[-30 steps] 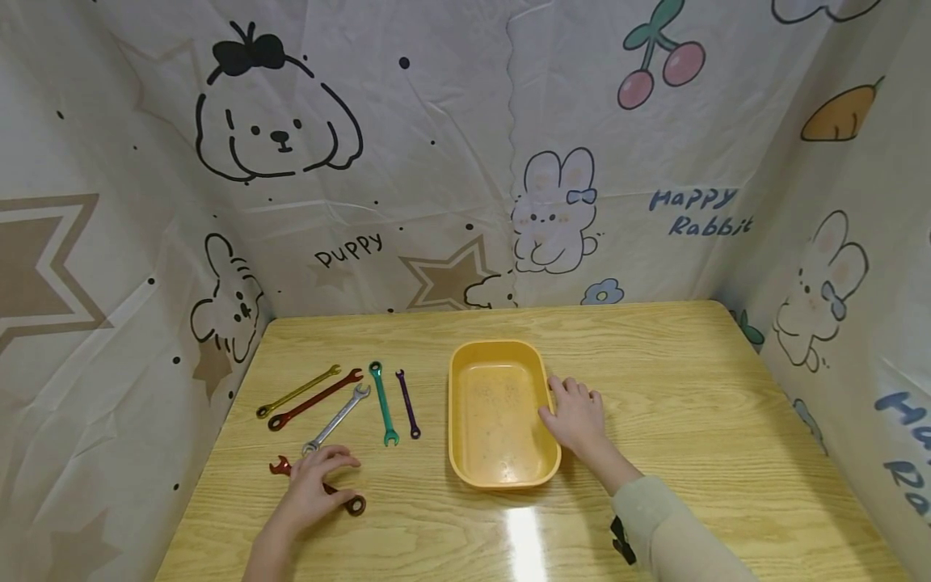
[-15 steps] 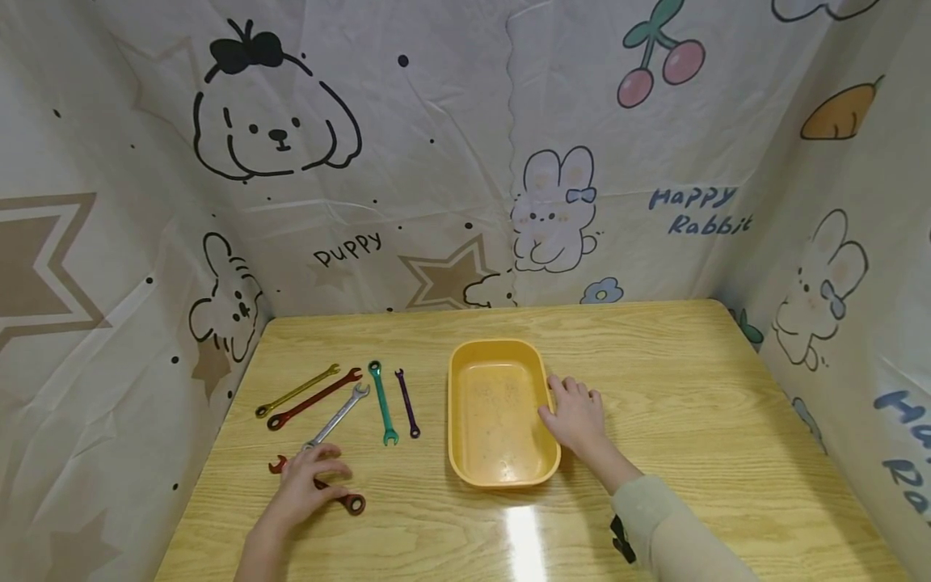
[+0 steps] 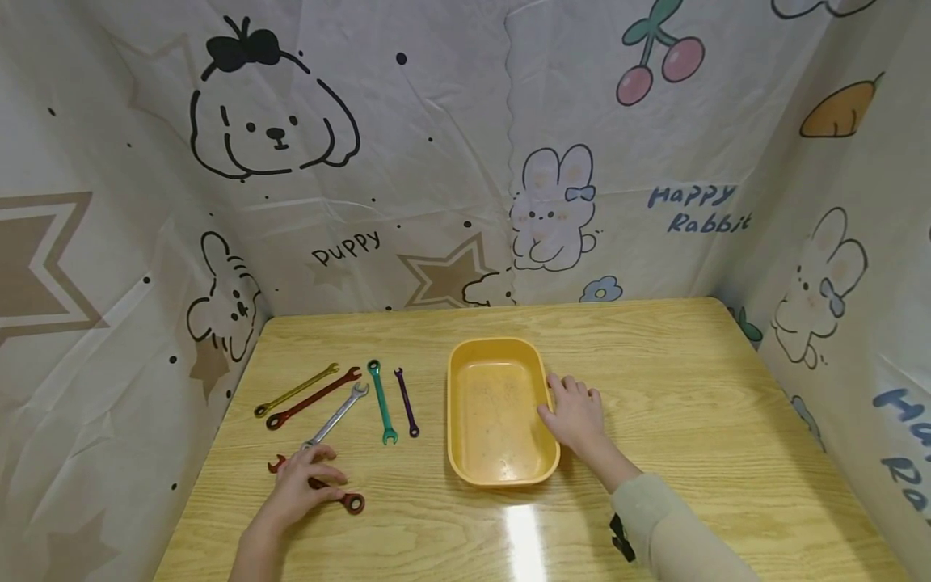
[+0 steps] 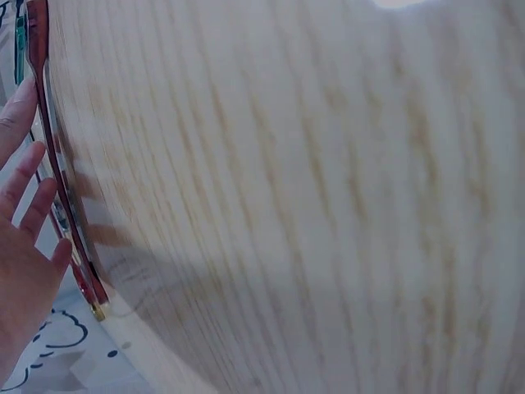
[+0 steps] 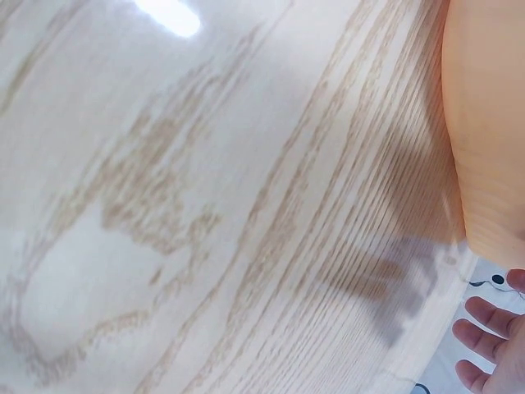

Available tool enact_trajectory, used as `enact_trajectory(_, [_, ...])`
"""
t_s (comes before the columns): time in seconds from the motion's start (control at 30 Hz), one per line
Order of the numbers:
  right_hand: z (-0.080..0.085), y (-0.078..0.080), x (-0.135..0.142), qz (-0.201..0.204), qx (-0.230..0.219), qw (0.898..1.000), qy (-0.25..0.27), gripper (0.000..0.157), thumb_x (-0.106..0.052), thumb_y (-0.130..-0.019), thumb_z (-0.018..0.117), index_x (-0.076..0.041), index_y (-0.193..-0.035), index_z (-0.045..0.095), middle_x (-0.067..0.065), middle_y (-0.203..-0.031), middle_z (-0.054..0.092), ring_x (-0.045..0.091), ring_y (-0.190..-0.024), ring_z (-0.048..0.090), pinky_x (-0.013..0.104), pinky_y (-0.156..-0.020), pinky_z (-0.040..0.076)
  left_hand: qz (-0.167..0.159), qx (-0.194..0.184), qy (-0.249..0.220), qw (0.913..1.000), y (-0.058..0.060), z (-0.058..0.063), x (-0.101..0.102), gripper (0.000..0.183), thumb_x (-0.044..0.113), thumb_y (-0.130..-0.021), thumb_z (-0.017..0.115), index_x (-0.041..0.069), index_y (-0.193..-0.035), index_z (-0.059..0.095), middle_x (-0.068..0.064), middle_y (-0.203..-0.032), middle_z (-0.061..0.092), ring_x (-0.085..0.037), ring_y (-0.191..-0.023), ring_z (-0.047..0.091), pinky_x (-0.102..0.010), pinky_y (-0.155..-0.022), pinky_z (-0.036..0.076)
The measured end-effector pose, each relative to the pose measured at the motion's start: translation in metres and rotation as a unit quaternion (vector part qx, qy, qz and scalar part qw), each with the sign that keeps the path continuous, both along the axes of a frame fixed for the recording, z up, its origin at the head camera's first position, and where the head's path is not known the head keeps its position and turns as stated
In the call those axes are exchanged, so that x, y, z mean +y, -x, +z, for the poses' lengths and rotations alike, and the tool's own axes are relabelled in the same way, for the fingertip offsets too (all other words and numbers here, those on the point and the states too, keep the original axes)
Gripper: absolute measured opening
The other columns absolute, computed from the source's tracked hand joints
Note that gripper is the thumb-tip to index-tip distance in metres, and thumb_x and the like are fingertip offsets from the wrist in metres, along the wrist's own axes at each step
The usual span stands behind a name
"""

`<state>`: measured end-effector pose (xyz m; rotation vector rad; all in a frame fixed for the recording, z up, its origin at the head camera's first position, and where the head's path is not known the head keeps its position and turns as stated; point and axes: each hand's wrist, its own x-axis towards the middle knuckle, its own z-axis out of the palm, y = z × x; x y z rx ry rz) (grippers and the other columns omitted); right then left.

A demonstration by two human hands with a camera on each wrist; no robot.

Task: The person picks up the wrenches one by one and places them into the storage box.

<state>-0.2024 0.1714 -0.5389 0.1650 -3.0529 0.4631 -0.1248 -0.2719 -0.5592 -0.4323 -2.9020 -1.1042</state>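
Note:
My left hand (image 3: 300, 482) is over a dark red combination wrench (image 3: 352, 503) at the front left of the table. Its fingers are spread and loosely bent, and the hand hides the wrench's middle. In the left wrist view, a fingertip (image 4: 26, 92) lies right by the red wrench (image 4: 54, 156); contact cannot be told. My right hand (image 3: 578, 416) rests at the right rim of a yellow plastic tray (image 3: 452, 412), thumb over the edge. The right wrist view has its relaxed fingers (image 5: 484, 328) below the tray's wall (image 5: 492, 123).
Behind the left hand lie more wrenches: yellow (image 3: 296, 390), red (image 3: 313, 398), silver (image 3: 336, 416), green (image 3: 381, 404) and purple (image 3: 406, 402). The wooden table (image 3: 691, 388) meets printed cloth walls (image 3: 436, 97) at the back and sides.
My left hand has shifted slightly left, and more of the front red wrench's ring end shows. My right hand and the tray have stayed put.

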Motion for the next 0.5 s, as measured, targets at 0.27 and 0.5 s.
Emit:
enact_trajectory(0.27, [-0.0008,0.0005,0.0008,0.0,-0.003,1.0,0.005,0.043,-0.034,-0.085,0.052,-0.013,-0.122,0.049,0.014,-0.113,0.052,0.035,-0.105,0.047,0.054,-0.087,0.032,-0.001,0.045,0.002,0.999,-0.005,-0.004,-0.0046,0.02,0.015,-0.056,0.082,0.022,-0.071,0.072,-0.007,-0.098,0.056,-0.031,-0.098,0.048,-0.049,-0.081,0.025])
enact_trajectory(0.5, [-0.001,0.0007,0.0002,-0.002,-0.003,1.0,0.009,0.043,-0.034,-0.085,0.052,-0.014,-0.122,0.049,0.014,-0.113,0.053,0.035,-0.105,0.047,0.054,-0.087,0.031,0.005,0.064,0.024,0.9977,-0.0068,-0.008,-0.0081,0.023,0.014,-0.052,0.083,0.024,-0.069,0.072,-0.001,-0.092,0.052,-0.023,-0.088,0.047,-0.04,-0.074,0.026])
